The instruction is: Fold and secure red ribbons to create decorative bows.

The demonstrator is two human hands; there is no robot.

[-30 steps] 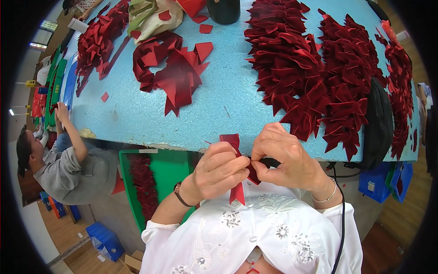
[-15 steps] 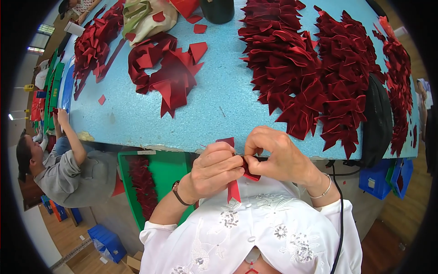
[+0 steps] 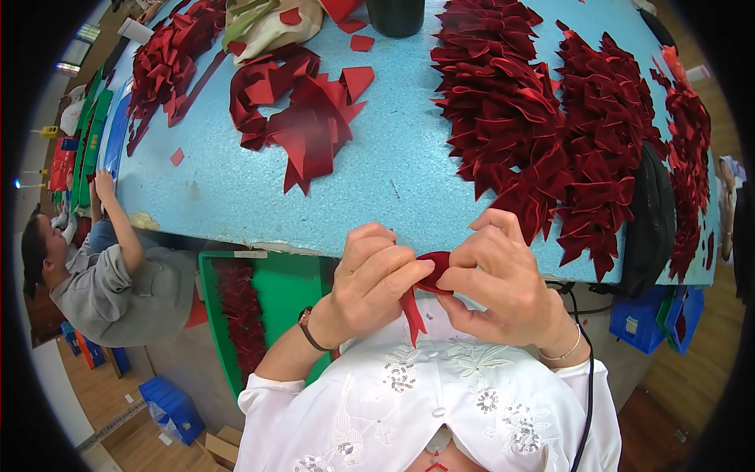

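Note:
Between my two hands, at the table's near edge, is a dark red velvet ribbon bow (image 3: 434,271). One rounded loop shows, and a brighter red notched tail hangs below. My left hand (image 3: 370,283) is closed on the bow's left side, its thumb pressed on the velvet. My right hand (image 3: 499,283) pinches the loop's right side with thumb and bent fingers. The middle of the bow is hidden behind my left fingers. Beyond my right hand, finished-looking red bows (image 3: 503,110) lie in dense overlapping rows on the blue table (image 3: 377,173).
Loose red ribbon strips (image 3: 311,126) lie at centre left, near a pale cloth bag (image 3: 275,27) and a dark container (image 3: 395,17). A black bag (image 3: 651,220) sits at right. A green bin (image 3: 291,291) holding bows stands below the edge. A co-worker (image 3: 118,275) sits at left.
My right hand has shifted right and spread its grip, and the ribbon between my hands now shows as a rounded loop. The view has moved slightly.

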